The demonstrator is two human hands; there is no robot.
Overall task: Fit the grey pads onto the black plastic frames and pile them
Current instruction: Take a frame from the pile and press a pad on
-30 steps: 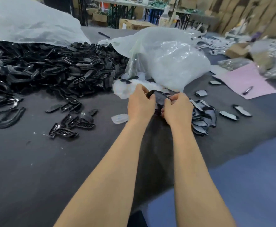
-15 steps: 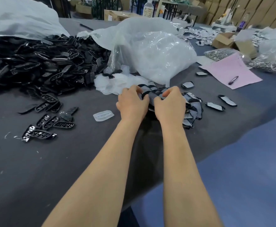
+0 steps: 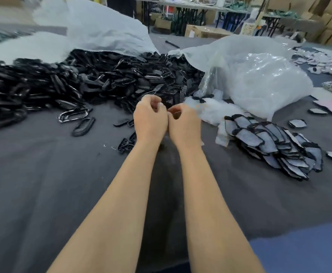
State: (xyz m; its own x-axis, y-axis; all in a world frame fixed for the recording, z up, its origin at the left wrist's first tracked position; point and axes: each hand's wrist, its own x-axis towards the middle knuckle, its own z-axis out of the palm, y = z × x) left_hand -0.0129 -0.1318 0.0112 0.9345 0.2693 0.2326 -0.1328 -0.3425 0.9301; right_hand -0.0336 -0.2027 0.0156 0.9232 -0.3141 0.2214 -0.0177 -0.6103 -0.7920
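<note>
Curled fingers on both: left hand [image 3: 150, 120] and right hand [image 3: 183, 125] touch side by side, nothing visible in either. Leftward, glossy black plastic frames [image 3: 102, 83] spill from a white plastic sack [image 3: 106, 30]. Rightward sits a crumpled clear plastic bag [image 3: 259, 75], contents unclear, then the pile of grey-padded black frames [image 3: 269, 146].
</note>
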